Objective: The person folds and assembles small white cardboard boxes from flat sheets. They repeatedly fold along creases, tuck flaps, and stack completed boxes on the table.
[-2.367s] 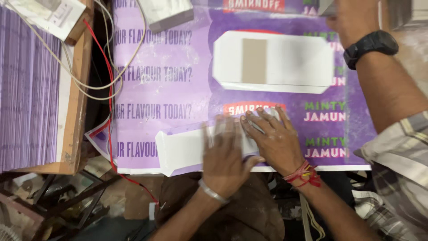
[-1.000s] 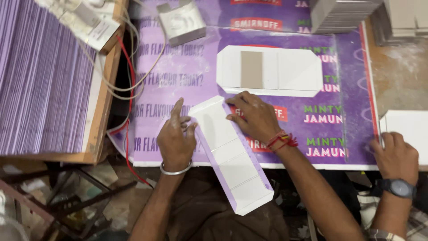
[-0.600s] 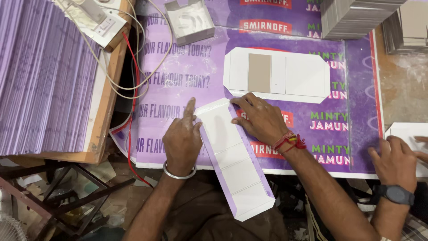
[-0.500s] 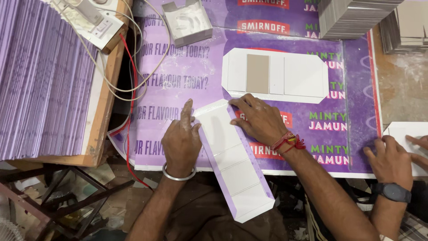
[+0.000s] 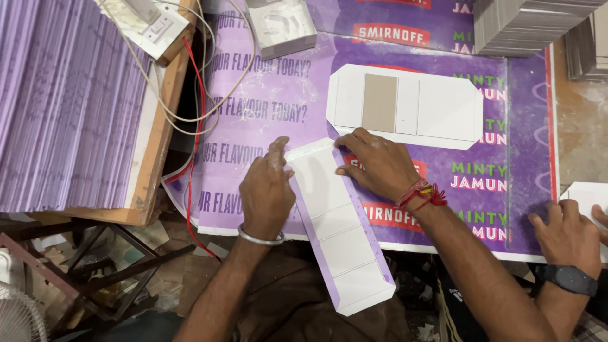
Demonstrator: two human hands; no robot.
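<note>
Card strip (image 5: 335,221) is pressed flat at its far end by 2 open hands: left hand (image 5: 266,190) on its L edge, right hand (image 5: 377,164) on its R; nothing gripped. 2nd card (image 5: 405,106) lies just beyond R hand.

Co-worker's white card (image 5: 589,193) cut off rightward

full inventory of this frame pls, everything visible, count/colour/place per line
Creased flat card blank with purple edges: 1, white, under both hands, overhanging the table's near edge.
Flat card blank with brown centre panel: 1, white, beyond the hands.
Printed table cover: 1, purple.
Stack of purple-edged sheets: 1, far left.
Grey card stacks: at least 2, top right.
Small open box: 1, grey-white, top centre.
Switch box with cables: 1, white, one red wire.
Co-worker's hand with dark watch: 1, right edge, on a white sheet.
Left hand: metal bangle, pressing the blank.
Right hand: red thread, pressing the blank's far end.
</note>
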